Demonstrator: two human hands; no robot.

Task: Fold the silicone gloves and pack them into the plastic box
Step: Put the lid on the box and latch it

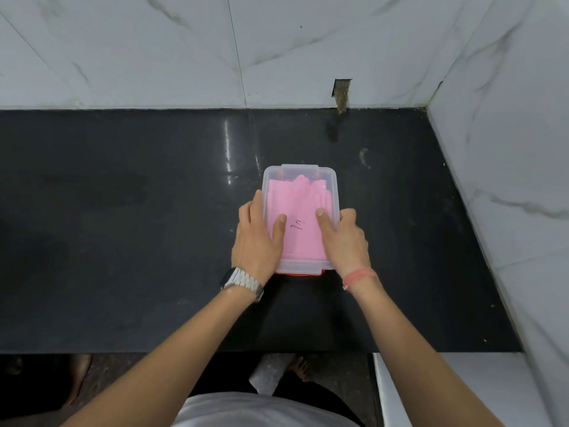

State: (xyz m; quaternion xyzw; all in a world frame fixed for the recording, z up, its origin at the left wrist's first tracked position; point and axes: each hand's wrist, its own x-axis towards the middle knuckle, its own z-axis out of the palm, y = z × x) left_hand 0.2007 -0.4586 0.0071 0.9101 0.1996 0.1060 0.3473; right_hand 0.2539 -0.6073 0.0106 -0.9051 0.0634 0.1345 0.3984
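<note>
A clear plastic box [329,180] with its translucent lid on stands in the middle of the black counter. Folded pink silicone gloves [300,198] show through the lid and fill the box. My left hand [257,241] holds the box's left side, thumb pressing on the lid and fingers wrapped round the edge. My right hand [346,240] grips the right side the same way, thumb flat on the lid. A red strip shows under the near clip of the box.
The black stone counter [123,226] runs to white marble walls at the back and right [508,149]. A small cut-out in the back wall [341,90] sits above the counter. The counter's front edge lies just below my forearms.
</note>
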